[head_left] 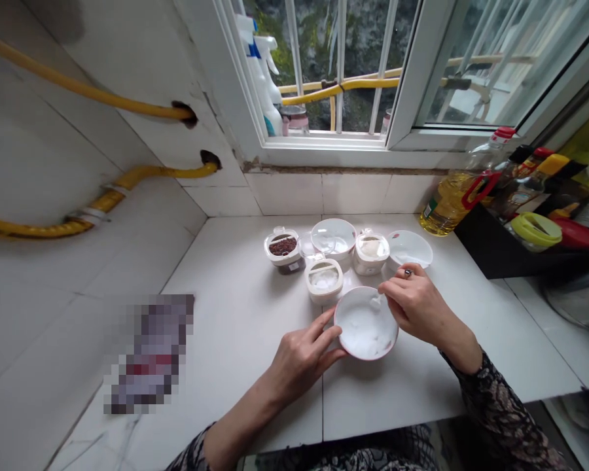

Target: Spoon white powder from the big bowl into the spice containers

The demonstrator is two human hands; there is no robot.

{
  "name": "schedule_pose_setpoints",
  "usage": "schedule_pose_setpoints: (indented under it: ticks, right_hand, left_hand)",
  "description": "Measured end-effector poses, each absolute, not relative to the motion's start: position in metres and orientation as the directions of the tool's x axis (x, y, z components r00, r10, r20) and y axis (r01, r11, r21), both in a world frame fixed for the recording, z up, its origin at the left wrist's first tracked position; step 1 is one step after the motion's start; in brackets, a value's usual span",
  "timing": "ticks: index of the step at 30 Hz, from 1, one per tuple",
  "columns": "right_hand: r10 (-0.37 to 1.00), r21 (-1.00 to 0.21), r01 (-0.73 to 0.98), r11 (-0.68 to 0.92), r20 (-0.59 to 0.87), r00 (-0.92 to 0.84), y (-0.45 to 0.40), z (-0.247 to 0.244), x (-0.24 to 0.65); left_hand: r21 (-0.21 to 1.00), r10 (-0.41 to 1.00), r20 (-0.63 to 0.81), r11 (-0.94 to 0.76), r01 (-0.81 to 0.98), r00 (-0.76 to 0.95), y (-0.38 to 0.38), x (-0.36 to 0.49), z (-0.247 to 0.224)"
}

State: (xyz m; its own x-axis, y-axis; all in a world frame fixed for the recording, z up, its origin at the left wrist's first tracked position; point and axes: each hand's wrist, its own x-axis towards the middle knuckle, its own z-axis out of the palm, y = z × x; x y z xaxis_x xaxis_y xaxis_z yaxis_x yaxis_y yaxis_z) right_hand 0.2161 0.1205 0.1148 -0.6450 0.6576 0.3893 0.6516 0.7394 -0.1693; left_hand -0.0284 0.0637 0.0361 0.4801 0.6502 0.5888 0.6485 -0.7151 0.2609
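Observation:
My left hand (309, 347) is closed on the near left side of a white bowl (344, 340), thumb and fingers on its rim. White grains lie on the bowl's bottom. My right hand (415, 304), with a ring on one finger, pinches a small whitish spoon (375, 301) whose tip is inside the bowl near its far right rim. Just behind stands an open seasoning jar (324, 294) of white grains. Farther back are a jar (289, 267) with dark reddish-brown contents, a jar (370, 265) with pale contents, and two more white bowls, one left (334, 229) and one right (412, 245).
An oil bottle (444, 203) with a red handle stands at the back right beside a black rack (491, 248) of sauce bottles. A blurred-out object (152, 353) lies on the white tiled counter (235, 327) at left. Yellow pipes (142, 173) run along the left wall.

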Motion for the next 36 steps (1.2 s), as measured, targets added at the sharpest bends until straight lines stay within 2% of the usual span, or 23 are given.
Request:
schedule_pose_setpoints:
  ticks: [2,5,7,11,16,22,27,30,36]
  right_hand:
    - [0.651,-0.187,0.629,0.755,0.338,-0.68,0.117,0.117,0.216]
    - [0.638,-0.282,0.573,0.769,0.287,-0.715,0.112,0.119,0.215]
    - [0.639,-0.297,0.567,0.768,0.308,-0.705,0.112,0.121,0.214]
    - [0.668,-0.235,0.628,0.742,0.342,-0.661,0.114,0.12,0.214]
    - [0.651,-0.353,0.554,0.754,0.292,-0.701,0.11,0.116,0.209]
    - [0.702,-0.334,0.618,0.712,0.32,-0.636,0.112,0.11,0.209]
    - [0.664,-0.412,0.526,0.744,0.373,-0.648,0.112,0.104,0.203]
    - [0.706,-0.429,0.561,0.708,0.41,-0.577,0.114,0.102,0.203]
    - [0.754,-0.473,0.588,0.657,0.383,-0.535,0.119,0.095,0.204]
  left_hand:
    - [0.26,0.653,0.586,-0.712,0.652,0.48,0.064,-0.028,0.036]
    - [0.265,0.666,0.567,-0.705,0.658,0.485,0.063,-0.029,0.036]
    - [0.264,0.669,0.562,-0.702,0.661,0.486,0.063,-0.029,0.036]
    - [0.265,0.67,0.564,-0.701,0.662,0.483,0.063,-0.029,0.035]
    - [0.261,0.662,0.574,-0.705,0.659,0.481,0.063,-0.029,0.035]
    - [0.248,0.657,0.582,-0.705,0.665,0.479,0.063,-0.028,0.038]
    - [0.254,0.652,0.588,-0.711,0.656,0.479,0.063,-0.027,0.039]
    - [0.248,0.644,0.597,-0.715,0.653,0.479,0.063,-0.027,0.039]
    - [0.248,0.645,0.595,-0.715,0.653,0.48,0.063,-0.027,0.04]
